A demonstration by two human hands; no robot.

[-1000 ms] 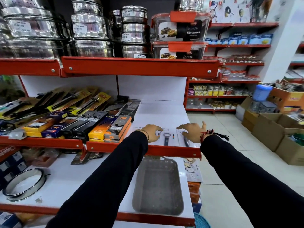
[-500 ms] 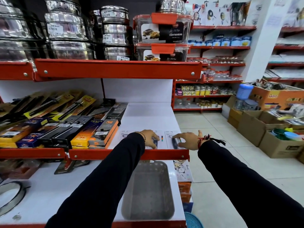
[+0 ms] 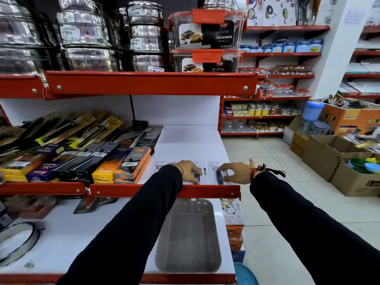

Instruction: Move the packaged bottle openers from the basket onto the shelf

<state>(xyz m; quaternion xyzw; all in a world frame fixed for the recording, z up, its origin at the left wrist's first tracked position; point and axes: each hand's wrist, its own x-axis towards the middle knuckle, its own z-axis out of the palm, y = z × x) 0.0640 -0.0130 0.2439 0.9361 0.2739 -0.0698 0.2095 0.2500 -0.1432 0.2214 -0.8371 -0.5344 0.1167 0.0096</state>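
Observation:
Several packaged bottle openers, white cards with dark-handled openers, lie flat at the front right of the white middle shelf (image 3: 191, 145). My left hand (image 3: 190, 171) presses down on the left package (image 3: 202, 171), fingers curled over its handle. My right hand (image 3: 234, 173) pinches the right package (image 3: 219, 177) between thumb and fingers, close to the red front lip. One more card (image 3: 159, 165) shows left of my left wrist. The grey plastic basket (image 3: 213, 239) stands on the lower shelf below my arms, with nothing visible inside.
Boxed lighters (image 3: 131, 163) and carded kitchen tools fill the shelf to the left of the packages. Steel pots and plastic containers (image 3: 207, 31) sit on the shelf above. Cardboard boxes (image 3: 333, 157) line the tiled aisle on the right. A steel ring (image 3: 16, 241) lies on the lower shelf.
Both hands have drawn the packages closer to the shelf's front edge, and their fingers have closed over the openers. The view has shifted slightly left.

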